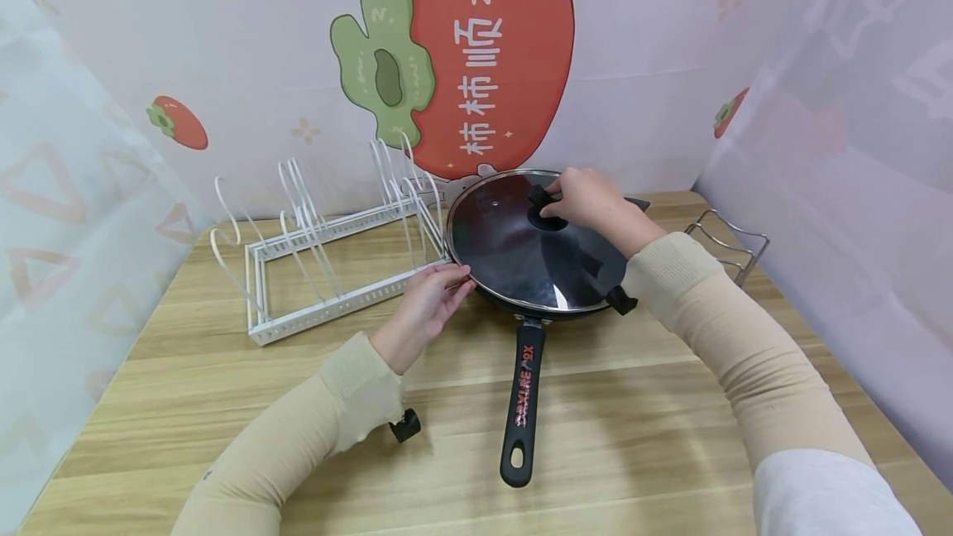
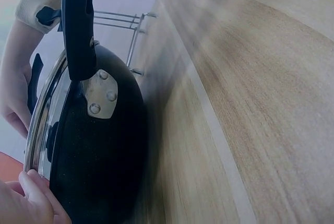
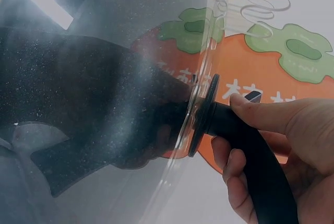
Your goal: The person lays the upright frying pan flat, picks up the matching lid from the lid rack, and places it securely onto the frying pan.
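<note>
A black frying pan (image 1: 524,404) stands on the wooden table, its long handle pointing toward me. Over its mouth lies a round glass lid (image 1: 499,246) with a metal rim. My right hand (image 1: 588,201) grips the lid's black knob (image 3: 232,125), thumb on one side and fingers curled round the other. At the lid's left edge, my left hand (image 1: 432,304) pinches the rim with its fingertips. The left wrist view shows those fingertips (image 2: 39,185) right at the rim, beside the pan's dark wall (image 2: 104,161).
A white wire dish rack (image 1: 298,323) with tall looped dividers stands left of the pan, close to its edge. A small metal wire rack (image 1: 737,251) is at the right edge of the wooden table (image 1: 633,437). Printed cloth (image 1: 640,106) encloses the back and sides.
</note>
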Demonstrator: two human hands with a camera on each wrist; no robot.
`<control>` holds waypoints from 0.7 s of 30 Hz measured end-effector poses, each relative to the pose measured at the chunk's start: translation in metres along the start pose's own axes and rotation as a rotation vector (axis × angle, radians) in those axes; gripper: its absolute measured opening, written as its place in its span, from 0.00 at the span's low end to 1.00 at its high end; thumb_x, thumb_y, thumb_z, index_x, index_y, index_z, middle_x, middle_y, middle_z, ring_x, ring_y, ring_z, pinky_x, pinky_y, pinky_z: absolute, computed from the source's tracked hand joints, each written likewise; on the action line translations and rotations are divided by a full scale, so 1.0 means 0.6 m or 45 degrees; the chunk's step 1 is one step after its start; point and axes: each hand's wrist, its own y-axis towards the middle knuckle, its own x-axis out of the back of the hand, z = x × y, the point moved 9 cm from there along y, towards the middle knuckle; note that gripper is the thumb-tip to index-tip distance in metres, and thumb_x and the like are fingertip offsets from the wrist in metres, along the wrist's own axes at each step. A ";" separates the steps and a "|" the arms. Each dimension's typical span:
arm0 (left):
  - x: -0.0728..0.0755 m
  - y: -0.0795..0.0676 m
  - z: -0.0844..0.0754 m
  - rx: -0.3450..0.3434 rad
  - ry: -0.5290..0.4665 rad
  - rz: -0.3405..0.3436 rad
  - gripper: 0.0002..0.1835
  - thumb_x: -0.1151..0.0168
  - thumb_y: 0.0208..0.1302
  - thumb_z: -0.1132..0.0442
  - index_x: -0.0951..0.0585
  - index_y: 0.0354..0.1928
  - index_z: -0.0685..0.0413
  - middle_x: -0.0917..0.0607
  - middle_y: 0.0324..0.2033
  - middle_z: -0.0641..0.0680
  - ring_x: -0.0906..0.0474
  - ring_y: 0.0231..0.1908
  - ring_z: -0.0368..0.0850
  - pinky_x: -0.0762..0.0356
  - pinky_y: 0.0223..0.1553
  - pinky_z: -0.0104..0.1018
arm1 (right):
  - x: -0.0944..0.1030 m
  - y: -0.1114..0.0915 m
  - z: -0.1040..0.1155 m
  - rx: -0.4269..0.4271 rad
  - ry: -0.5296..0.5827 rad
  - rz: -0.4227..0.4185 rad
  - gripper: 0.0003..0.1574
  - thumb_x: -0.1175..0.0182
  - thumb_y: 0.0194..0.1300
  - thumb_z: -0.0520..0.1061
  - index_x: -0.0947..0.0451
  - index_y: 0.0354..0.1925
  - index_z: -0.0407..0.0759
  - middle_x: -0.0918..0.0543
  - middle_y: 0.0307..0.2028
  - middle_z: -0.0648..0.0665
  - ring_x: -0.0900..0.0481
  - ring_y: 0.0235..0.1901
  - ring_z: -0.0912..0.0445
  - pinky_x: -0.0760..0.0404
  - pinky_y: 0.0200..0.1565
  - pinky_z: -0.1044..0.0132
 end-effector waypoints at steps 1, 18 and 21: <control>0.000 0.001 0.000 0.001 0.001 0.000 0.06 0.43 0.70 0.77 0.24 0.36 0.61 0.18 0.29 0.53 0.18 0.25 0.41 0.19 0.32 0.23 | 0.000 0.000 0.000 0.000 0.001 -0.001 0.27 0.33 0.69 0.48 0.19 0.62 0.35 0.15 0.54 0.34 0.19 0.53 0.43 0.21 0.49 0.50; 0.008 0.008 0.009 0.049 -0.007 -0.021 0.10 0.43 0.70 0.78 0.21 0.31 0.60 0.18 0.26 0.53 0.19 0.23 0.40 0.20 0.29 0.22 | -0.009 0.002 -0.002 -0.005 -0.004 -0.001 0.28 0.33 0.70 0.48 0.20 0.63 0.35 0.16 0.55 0.34 0.19 0.54 0.42 0.20 0.50 0.49; 0.008 0.008 0.009 0.041 -0.004 -0.016 0.07 0.44 0.70 0.78 0.20 0.34 0.64 0.17 0.26 0.53 0.19 0.24 0.40 0.20 0.30 0.22 | -0.010 0.003 -0.002 -0.001 -0.005 -0.004 0.27 0.33 0.70 0.48 0.20 0.62 0.35 0.15 0.54 0.34 0.18 0.52 0.42 0.20 0.50 0.49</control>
